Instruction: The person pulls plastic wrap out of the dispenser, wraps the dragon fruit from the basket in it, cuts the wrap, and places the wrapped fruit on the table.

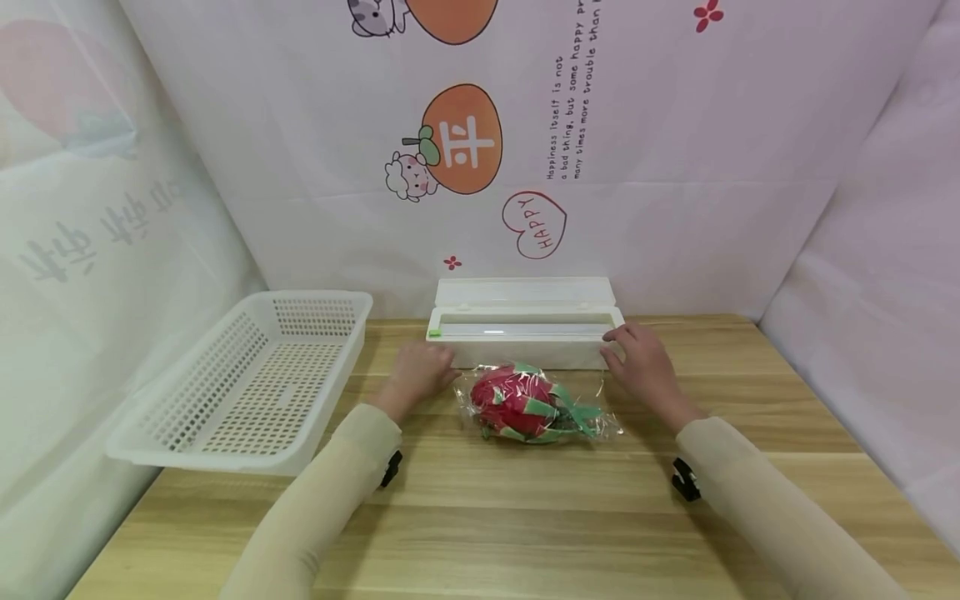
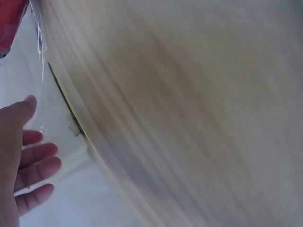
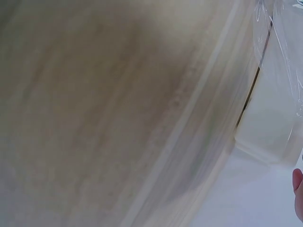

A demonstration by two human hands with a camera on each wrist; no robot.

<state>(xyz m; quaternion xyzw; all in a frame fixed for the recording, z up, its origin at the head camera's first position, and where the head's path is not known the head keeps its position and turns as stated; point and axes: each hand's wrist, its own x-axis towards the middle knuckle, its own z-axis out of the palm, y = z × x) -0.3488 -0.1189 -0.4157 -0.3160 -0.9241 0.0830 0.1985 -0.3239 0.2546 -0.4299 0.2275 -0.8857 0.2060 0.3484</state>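
A white cling film dispenser stands at the back of the table with its lid raised and a small green slider at its left end. In front of it lies a red and green dragon fruit wrapped in clear film. My left hand is at the dispenser's left end, its fingers extended and the thumb apart. At the right end, my right hand has its fingertips right at the front corner. Only a fingertip of that hand shows in the right wrist view.
A white perforated plastic basket stands on the left side of the wooden table. Printed white sheeting rises behind the table and on both sides. Each wrist carries a black strap piece.
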